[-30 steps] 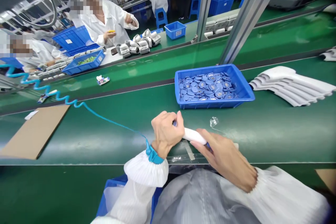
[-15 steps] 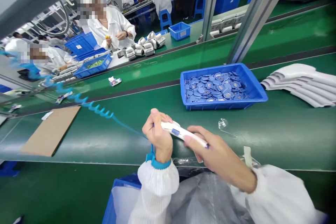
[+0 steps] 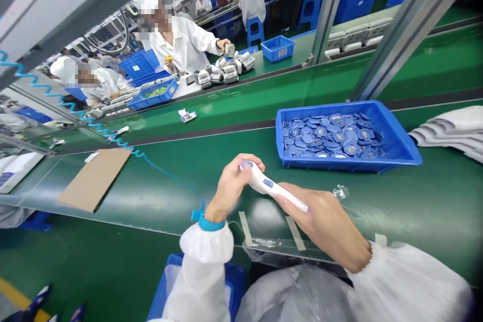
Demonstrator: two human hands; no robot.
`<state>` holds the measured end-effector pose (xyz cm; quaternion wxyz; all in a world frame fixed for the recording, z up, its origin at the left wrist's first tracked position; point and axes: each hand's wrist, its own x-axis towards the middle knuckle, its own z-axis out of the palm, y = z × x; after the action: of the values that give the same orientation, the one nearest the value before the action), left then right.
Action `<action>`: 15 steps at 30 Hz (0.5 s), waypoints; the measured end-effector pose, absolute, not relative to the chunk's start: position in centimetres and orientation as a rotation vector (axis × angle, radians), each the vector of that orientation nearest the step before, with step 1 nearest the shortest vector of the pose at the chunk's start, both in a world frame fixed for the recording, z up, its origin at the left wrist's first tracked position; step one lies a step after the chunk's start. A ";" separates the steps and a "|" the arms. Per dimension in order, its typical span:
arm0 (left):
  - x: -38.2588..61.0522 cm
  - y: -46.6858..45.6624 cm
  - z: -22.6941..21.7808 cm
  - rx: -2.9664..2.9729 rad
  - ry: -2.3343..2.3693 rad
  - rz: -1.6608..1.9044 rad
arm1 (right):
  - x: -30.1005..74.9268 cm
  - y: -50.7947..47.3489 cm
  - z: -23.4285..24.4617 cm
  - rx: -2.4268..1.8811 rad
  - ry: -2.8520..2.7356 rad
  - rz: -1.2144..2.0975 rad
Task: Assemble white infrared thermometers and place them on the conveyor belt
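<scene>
A white plastic handheld device (image 3: pixel 268 186) with a small blue button on its top runs slantwise between my hands, above the green belt. My left hand (image 3: pixel 232 186) grips its upper, wider end, with the fingers curled over it. My right hand (image 3: pixel 320 221) holds the narrow lower end, which lies against the fingers. A blue wrist strap (image 3: pixel 207 223) circles my left wrist, and its coiled blue cord (image 3: pixel 94 128) runs off to the left.
A blue tray (image 3: pixel 349 158) of round blue parts stands to the right of my hands, beside stacked white moulded pieces (image 3: pixel 453 131). A cardboard sheet (image 3: pixel 94 179) lies on the belt at left. Beyond the far belt, a co-worker (image 3: pixel 181 45) stands by silver parts (image 3: pixel 222 73).
The device has tilted, with its blue-buttoned top turned up toward me and more of it showing. My left hand has shifted to its upper end. The whole scene has slid right as my head turned.
</scene>
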<state>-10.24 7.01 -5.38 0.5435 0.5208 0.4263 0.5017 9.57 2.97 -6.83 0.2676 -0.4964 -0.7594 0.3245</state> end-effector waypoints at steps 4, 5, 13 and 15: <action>-12.4 5.8 -3.8 1.385 1.049 0.966 | 10.6 3.6 -7.9 -1.306 -1.966 1.137; -12.5 5.6 -3.4 1.416 1.092 0.942 | 10.7 3.7 -8.4 -1.302 -1.946 1.171; -14.7 5.2 -1.0 1.701 1.416 0.653 | 10.8 4.2 -10.9 -1.317 -1.898 1.094; -17.7 6.5 -0.8 1.594 1.592 0.603 | 11.3 4.0 -11.5 -1.392 -1.843 0.901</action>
<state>-17.67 6.51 -0.81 0.3939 0.6282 0.6275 0.2377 11.33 4.01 -11.45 0.3254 -0.5309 -0.7030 0.3436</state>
